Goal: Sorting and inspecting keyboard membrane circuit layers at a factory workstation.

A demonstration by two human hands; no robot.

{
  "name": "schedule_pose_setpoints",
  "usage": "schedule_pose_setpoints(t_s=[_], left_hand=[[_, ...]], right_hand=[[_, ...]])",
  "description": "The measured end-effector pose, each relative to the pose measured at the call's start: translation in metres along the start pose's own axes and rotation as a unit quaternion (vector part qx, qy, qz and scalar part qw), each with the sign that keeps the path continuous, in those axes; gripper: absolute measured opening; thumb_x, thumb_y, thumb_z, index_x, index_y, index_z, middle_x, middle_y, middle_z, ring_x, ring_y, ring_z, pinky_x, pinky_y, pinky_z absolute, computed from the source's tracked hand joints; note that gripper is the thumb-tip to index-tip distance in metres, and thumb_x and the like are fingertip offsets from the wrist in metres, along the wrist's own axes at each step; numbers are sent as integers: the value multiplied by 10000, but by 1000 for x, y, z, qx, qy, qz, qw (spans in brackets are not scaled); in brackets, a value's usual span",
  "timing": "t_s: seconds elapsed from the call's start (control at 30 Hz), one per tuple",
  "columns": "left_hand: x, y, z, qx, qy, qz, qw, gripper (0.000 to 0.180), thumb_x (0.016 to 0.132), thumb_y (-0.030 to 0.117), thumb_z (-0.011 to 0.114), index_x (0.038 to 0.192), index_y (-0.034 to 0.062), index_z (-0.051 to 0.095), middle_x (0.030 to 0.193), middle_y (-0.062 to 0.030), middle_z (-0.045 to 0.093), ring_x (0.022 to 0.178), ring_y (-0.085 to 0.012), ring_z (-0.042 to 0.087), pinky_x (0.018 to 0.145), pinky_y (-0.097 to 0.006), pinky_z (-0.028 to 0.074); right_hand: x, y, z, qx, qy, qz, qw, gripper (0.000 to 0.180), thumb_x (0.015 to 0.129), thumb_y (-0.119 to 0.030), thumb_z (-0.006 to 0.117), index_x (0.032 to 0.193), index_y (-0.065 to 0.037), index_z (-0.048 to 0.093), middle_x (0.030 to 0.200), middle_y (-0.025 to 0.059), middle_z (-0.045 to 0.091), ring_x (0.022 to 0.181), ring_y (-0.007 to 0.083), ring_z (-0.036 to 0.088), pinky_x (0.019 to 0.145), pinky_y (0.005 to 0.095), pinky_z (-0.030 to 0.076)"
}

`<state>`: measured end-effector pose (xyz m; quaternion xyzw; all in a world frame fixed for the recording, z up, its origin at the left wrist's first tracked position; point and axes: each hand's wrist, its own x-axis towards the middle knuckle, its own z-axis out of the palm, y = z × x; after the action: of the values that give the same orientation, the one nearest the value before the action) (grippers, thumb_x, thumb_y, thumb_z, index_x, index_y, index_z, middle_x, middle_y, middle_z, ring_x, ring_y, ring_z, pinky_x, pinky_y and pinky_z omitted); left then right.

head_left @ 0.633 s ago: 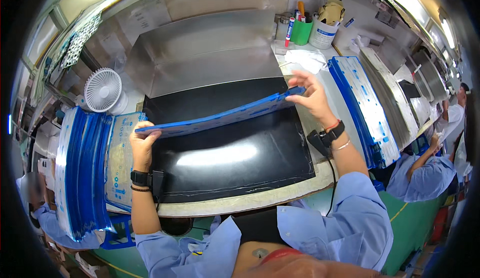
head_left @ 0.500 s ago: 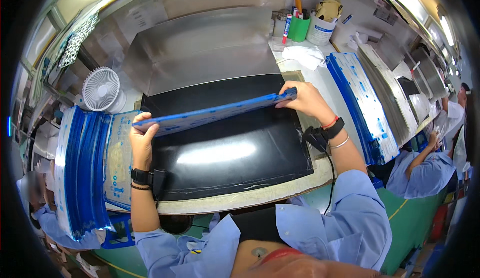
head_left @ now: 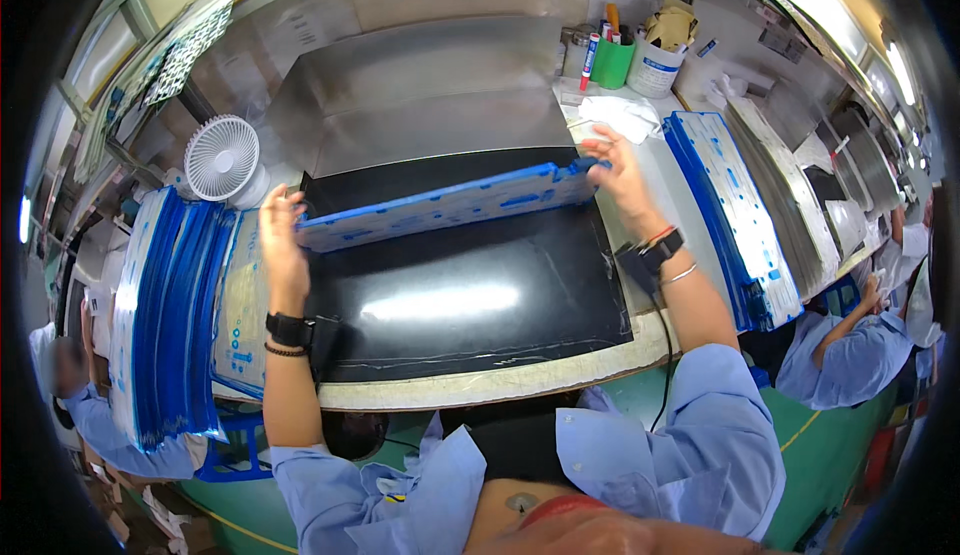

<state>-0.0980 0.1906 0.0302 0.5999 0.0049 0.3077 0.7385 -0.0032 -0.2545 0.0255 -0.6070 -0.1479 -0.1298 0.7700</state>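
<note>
A long, flat panel (head_left: pixel 440 208) with blue edges and blue spots stands tilted on its long edge over the black mat (head_left: pixel 470 300). At its left end is my left hand (head_left: pixel 283 245), fingers raised and apart, not wrapped around the panel. My right hand (head_left: pixel 622 183) is at the other end with its fingers spread; whether it still touches the corner is hard to tell. A dark band with a small box sits on each of my wrists.
Blue-edged panels (head_left: pixel 165 315) are stacked on the left beside a white fan (head_left: pixel 222 160). To the right lie more blue-edged panels (head_left: pixel 735 220). A bent metal sheet (head_left: pixel 420 90) stands behind the mat. A green marker cup (head_left: pixel 612 63) and white cloth (head_left: pixel 615 117) lie at the back right.
Both hands have loosened from the panel's ends, and their fingers have spread. The panel has tipped so more of its spotted face shows. The whole view has shifted slightly.
</note>
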Motion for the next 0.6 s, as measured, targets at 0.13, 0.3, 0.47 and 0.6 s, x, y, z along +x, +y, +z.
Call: schedule_pose_setpoints(t_s=[0.13,0.3,0.47,0.6], left_hand=[[-14,3,8,111,-166,72,977,336,935,328,599,1040,10,613,907,-26,626,868,-101,574,774,-227,435],[-11,-6,-8,127,-40,19,991,420,941,398,571,796,12,648,779,-19,620,738,-86,565,726,-236,436],[-20,11,12,233,47,4,971,441,956,335,573,645,23,585,603,47,443,573,-50,362,534,-255,295],[-37,71,28,412,-43,65,908,482,895,257,656,561,15,406,548,41,327,528,-67,254,472,-313,189]], right_hand=[[-6,13,3,-70,-198,70,975,168,831,-61,709,996,-32,695,944,33,689,918,103,614,843,244,477],[-7,15,9,-110,-133,104,980,217,841,-151,715,1008,-12,709,970,63,711,926,111,627,864,252,468],[-7,17,8,-182,-130,48,973,283,863,-234,697,1015,5,706,963,66,712,894,118,632,844,264,474],[-15,-8,13,-115,-180,168,962,314,848,-266,717,986,15,694,885,40,679,766,84,601,689,255,498]])
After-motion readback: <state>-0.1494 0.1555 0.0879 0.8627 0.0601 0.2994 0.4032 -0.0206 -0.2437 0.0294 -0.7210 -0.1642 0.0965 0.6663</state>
